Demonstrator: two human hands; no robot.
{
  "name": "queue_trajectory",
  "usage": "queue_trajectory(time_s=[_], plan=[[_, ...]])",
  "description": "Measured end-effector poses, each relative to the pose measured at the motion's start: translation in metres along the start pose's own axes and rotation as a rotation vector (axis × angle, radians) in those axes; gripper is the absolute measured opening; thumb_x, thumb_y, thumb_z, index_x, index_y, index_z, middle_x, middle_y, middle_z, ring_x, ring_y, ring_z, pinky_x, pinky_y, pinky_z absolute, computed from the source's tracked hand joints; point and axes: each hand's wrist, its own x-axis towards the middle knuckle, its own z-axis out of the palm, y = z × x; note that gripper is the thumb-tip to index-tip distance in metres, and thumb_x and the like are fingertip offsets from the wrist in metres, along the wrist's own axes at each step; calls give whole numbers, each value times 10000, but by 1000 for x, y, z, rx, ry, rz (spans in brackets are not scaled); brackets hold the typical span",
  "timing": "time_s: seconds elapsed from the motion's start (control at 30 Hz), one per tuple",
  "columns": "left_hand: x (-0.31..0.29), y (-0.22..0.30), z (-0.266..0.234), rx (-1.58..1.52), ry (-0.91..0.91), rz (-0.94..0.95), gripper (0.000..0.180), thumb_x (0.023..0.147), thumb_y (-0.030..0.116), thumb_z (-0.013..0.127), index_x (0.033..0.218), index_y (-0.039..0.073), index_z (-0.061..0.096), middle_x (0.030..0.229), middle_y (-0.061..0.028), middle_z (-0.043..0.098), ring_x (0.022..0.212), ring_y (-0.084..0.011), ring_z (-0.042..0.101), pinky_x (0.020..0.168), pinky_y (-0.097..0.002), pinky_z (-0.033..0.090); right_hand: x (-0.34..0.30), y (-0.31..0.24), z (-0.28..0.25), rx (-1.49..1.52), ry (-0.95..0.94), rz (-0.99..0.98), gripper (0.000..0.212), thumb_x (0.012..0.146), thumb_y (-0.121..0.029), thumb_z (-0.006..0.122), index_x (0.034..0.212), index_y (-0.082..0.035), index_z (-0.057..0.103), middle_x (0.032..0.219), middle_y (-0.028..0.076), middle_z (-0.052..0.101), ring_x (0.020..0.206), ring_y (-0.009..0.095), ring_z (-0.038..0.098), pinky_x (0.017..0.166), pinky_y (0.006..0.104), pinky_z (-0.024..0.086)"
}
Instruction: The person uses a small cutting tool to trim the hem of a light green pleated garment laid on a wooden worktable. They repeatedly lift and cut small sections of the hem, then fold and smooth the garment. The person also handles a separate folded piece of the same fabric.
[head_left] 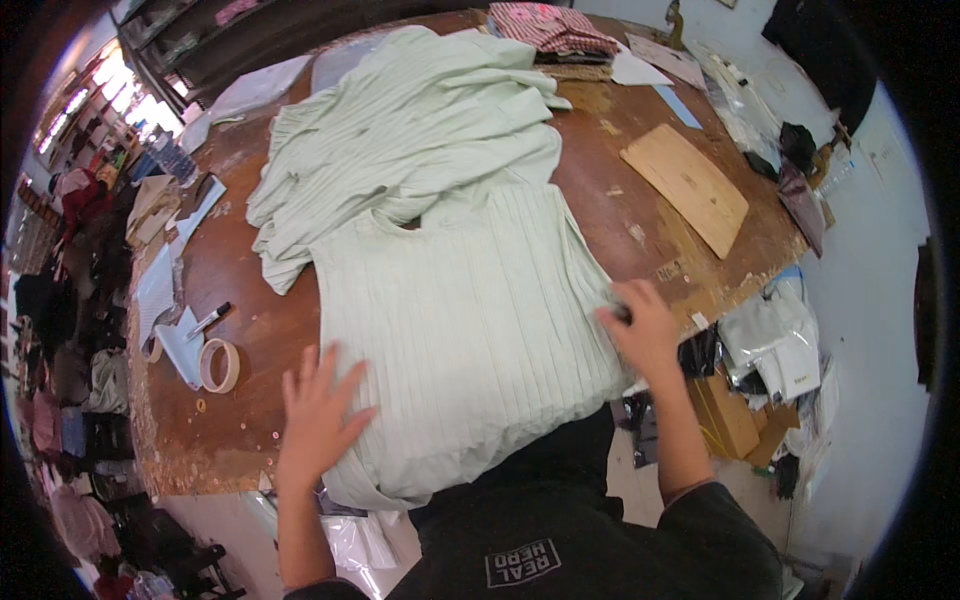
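Observation:
A pale green pleated sleeveless garment (460,330) lies spread at the near side of the table, its neckline pointing away from me and its lower end hanging over the front edge. My left hand (318,412) is at its left side, fingers spread, slightly blurred; whether it touches the cloth I cannot tell. At the right side, my right hand (645,328) is curled around a small dark object (622,313), mostly hidden by the fingers. Behind the garment, a loose heap of the same pale green pleated fabric (410,130) covers the back of the table.
On the brown worn table (250,440), a tape roll (219,366), a marker (209,319) and blue scraps (180,345) lie left. A wooden board (688,188) lies right, folded striped cloth (553,30) at the back. Bagged items (770,335) and a cardboard box (728,412) sit below the right edge.

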Motion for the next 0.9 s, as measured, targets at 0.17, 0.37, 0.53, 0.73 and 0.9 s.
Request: queue_trajectory(time_s=[0.17,0.37,0.53,0.73,0.9], plan=[[-58,-50,23,-416,231,-341,722,829,312,710,1422,11,427,1301,-198,496,1167,-358,485,994,-428,393,0,52,-49,108,-207,372,483,798,-380,745,1075,10,682,969,160,675,821,254,672,725,343,515],[-53,-18,9,-364,56,-265,581,808,216,708,1303,-32,535,867,-102,580,756,-192,529,716,-329,454,-22,62,-40,195,-280,106,342,792,-261,760,905,16,595,791,120,588,713,246,561,672,345,442],[-22,4,16,-1051,165,-277,382,934,64,538,1296,-61,548,1127,-108,676,1003,-122,598,911,-282,455,-7,33,-45,203,-231,132,184,837,-94,696,863,-14,532,728,14,503,673,147,462,625,306,398],[42,92,34,-1602,381,-242,382,983,114,509,1325,-51,544,1255,-82,619,1130,-129,557,1013,-275,403,36,-106,-21,700,-102,-80,150,852,-34,655,1000,-59,652,759,-33,577,684,46,494,626,228,420],[49,102,56,-2132,228,-477,519,1003,378,463,1371,13,488,1208,-86,637,1070,-142,602,944,-300,461,-18,-181,28,647,-637,-398,255,859,-100,617,1102,-60,550,847,192,674,798,374,665,687,461,502]])
